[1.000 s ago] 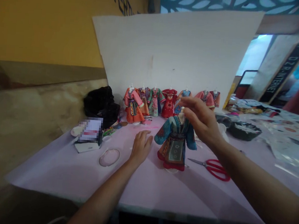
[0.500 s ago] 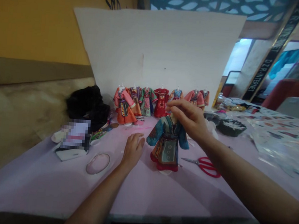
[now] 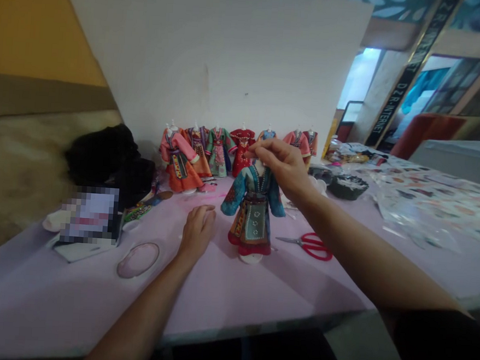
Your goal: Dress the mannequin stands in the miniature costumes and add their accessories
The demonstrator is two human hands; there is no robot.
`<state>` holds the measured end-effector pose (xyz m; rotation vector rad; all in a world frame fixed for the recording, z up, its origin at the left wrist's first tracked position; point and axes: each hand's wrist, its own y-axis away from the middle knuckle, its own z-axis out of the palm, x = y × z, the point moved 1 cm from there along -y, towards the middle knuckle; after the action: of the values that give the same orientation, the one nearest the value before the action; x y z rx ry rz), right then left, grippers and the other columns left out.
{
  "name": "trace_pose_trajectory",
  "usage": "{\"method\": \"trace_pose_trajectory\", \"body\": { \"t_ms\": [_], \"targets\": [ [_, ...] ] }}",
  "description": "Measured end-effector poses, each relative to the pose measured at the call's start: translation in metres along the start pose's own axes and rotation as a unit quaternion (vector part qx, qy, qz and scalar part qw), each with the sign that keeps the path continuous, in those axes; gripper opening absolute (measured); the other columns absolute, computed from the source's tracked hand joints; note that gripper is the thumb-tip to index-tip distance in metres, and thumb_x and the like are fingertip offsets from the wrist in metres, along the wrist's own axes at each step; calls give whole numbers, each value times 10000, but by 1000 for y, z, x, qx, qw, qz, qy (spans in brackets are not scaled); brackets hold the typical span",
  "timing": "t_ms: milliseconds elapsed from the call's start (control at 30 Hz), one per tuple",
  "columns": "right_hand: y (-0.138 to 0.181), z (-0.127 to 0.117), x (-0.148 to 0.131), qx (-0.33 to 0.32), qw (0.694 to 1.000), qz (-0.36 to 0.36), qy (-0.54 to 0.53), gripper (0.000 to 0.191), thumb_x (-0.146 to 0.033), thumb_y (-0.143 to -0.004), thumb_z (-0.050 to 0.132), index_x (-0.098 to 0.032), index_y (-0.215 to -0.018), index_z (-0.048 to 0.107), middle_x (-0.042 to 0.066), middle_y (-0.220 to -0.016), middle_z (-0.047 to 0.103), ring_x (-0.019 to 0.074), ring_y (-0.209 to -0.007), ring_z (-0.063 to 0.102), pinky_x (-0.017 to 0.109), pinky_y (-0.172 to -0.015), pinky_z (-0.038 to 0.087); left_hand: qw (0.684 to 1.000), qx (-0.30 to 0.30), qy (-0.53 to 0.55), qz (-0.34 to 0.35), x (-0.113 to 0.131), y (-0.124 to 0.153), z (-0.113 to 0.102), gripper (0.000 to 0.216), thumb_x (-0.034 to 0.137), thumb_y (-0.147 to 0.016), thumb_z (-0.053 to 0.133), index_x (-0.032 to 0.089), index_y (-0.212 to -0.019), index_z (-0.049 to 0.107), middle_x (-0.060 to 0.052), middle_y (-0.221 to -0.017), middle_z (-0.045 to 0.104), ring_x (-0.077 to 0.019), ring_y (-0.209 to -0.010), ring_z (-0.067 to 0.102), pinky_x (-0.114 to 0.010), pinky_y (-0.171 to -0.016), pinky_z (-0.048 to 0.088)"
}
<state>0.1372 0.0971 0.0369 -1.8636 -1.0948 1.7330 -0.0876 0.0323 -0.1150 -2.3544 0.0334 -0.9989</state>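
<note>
A small doll robe (image 3: 257, 195), teal-sleeved with a grey-green front panel and red hem, stands upright on a white-based form in front of me. My right hand (image 3: 284, 164) is over the neck of the form. Its thumb and fingers are pinched together there; whatever is between them is hidden. To the left of the robe, my left hand (image 3: 197, 229) rests on the table with fingers loosely bent and nothing in them. Red-handled scissors (image 3: 311, 245) lie just right of the robe.
Several dressed doll forms, among them a pink-and-orange robe (image 3: 179, 159), line up before a white board (image 3: 215, 57). At left are a black bag (image 3: 102, 156), a white box (image 3: 85, 248) and a round hoop (image 3: 138, 260). A dark bowl (image 3: 348, 187) and plastic sheets (image 3: 418, 214) lie right.
My view has shifted, so everything sits farther left and a little higher. The right thumb and fingers have drawn closer together. The robe keeps its place beside the scissors.
</note>
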Motion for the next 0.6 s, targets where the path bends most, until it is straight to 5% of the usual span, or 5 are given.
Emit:
{"method": "trace_pose_trajectory", "body": {
  "t_ms": [600],
  "targets": [
    [-53, -3, 31, -31, 999, 14, 21, 118, -325, -885, 653, -213, -858, 678, 38, -919, 752, 172, -866, 663, 356, -824, 531, 1000, 3, 7, 21, -7, -2, 0, 389, 464, -973, 398, 208, -1081, 671, -107, -1147, 711, -280, -1150, 627, -500, -1080, 467]
  ]
}}
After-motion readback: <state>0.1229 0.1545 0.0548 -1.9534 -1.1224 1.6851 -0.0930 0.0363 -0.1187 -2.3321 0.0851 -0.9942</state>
